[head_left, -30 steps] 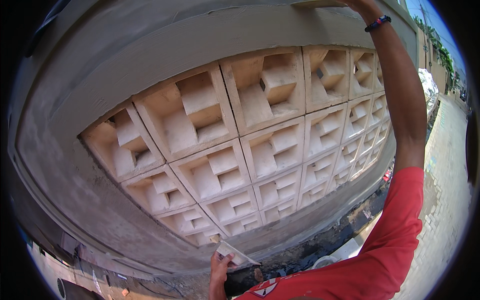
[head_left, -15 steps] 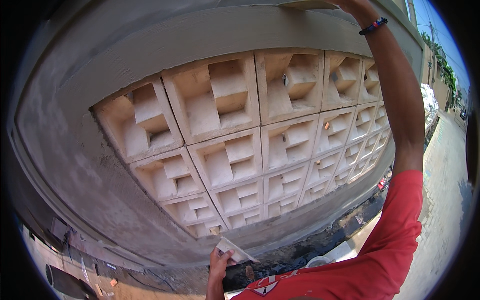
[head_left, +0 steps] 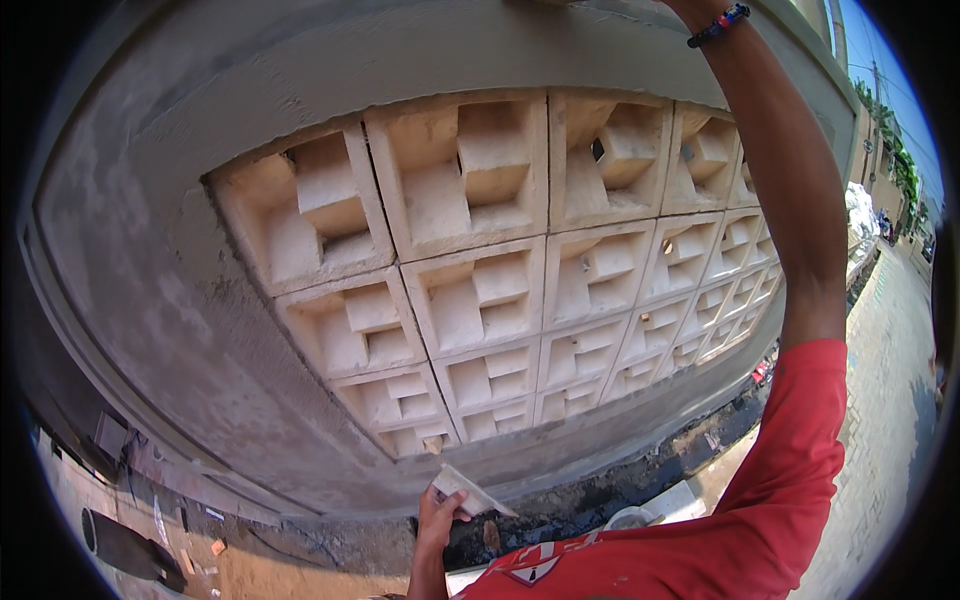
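Note:
My left hand (head_left: 440,515) grips a pale flat board (head_left: 475,495) with a pointed far corner, held low in front of the wall. My right arm reaches up the right side; my right hand (head_left: 678,6) is cut off at the top edge by the grey plastered band (head_left: 400,55), its fingers hidden, with a sliver of a flat tool beside it. Below that band, a panel of several cream square breeze blocks (head_left: 495,290) with stepped openings is set into the grey wall (head_left: 150,280).
A dark, wet trench (head_left: 630,470) runs along the wall's foot. A paved lane (head_left: 885,380) lies at the right with pale sacks (head_left: 860,220), poles and greenery beyond. A black drum-like object (head_left: 130,545) and scattered debris lie at lower left.
My right hand has moved up and leftward, mostly out of view with its flat tool. The wall panel sits further right in the picture; the left hand's board appears slightly higher.

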A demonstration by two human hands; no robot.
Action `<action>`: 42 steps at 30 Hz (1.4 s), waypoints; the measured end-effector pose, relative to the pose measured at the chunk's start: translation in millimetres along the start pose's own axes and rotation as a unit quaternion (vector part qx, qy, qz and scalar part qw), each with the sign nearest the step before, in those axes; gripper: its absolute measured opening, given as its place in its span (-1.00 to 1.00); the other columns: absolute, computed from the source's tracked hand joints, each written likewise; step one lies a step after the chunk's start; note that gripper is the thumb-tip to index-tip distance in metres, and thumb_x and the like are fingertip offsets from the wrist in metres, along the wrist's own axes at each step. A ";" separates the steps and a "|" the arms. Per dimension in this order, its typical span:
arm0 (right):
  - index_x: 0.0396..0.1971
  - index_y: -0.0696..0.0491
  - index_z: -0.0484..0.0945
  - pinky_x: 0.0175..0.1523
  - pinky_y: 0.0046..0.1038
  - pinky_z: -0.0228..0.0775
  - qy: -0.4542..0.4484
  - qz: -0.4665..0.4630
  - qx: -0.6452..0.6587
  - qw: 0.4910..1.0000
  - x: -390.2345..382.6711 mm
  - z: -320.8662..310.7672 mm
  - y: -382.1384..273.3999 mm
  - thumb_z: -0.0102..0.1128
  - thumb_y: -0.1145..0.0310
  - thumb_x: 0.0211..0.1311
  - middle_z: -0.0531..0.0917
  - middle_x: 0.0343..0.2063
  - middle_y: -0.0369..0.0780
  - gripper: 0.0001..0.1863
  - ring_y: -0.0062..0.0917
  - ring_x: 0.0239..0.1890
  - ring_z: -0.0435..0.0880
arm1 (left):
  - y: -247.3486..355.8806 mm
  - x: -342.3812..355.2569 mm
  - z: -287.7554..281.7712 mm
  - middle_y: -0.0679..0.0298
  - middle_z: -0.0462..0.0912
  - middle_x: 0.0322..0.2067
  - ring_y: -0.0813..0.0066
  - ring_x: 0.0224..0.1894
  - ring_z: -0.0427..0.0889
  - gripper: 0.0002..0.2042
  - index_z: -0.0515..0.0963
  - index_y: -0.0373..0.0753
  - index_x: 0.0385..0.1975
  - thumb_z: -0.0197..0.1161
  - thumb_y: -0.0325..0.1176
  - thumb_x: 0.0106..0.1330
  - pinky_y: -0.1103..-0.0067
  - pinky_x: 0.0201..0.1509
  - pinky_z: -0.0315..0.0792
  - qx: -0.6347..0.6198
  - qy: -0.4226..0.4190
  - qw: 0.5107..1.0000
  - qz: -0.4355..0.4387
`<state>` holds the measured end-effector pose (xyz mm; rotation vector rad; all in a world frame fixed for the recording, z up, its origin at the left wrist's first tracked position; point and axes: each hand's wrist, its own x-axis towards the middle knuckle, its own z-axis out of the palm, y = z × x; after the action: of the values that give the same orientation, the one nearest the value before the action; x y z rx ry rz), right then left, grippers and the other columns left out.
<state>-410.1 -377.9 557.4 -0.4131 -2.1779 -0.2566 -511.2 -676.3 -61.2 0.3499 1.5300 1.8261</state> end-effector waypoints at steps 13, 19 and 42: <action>0.04 0.24 0.48 -0.16 -0.57 0.54 0.071 0.026 0.506 0.859 -100.1 -1.7 37.5 0.05 0.50 0.27 0.63 -0.15 -0.10 -0.65 -0.52 -0.25 0.63 | -1.8 3.1 0.2 0.14 0.61 -0.38 0.41 -0.54 0.63 -0.67 0.42 -0.39 -0.09 0.27 -0.46 0.16 0.64 -0.61 0.49 -0.015 0.004 1.000 0.006; 0.11 0.25 0.41 -0.26 -0.59 0.49 0.184 0.116 0.696 0.684 -129.0 90.5 78.4 0.12 0.48 0.24 0.62 -0.21 -0.21 -0.57 -0.62 -0.29 0.61 | 15.7 1.6 1.5 0.14 0.62 -0.37 0.41 -0.52 0.63 -0.67 0.41 -0.40 -0.08 0.26 -0.48 0.17 0.63 -0.61 0.50 0.003 -0.010 1.000 0.015; -0.01 0.23 0.48 -0.10 -0.37 0.45 0.438 0.115 0.238 0.859 -103.4 128.0 77.0 0.20 0.39 0.12 0.63 -0.27 -0.10 -0.58 -0.35 -0.23 0.59 | 19.8 -13.8 -5.4 0.13 0.62 -0.38 0.41 -0.55 0.62 -0.65 0.40 -0.41 -0.06 0.26 -0.46 0.16 0.64 -0.61 0.49 0.004 0.025 0.999 0.025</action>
<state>-417.3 -285.6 401.0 -0.1995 -1.2080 0.2091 -511.6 -690.2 -40.9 0.3506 1.5763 1.8805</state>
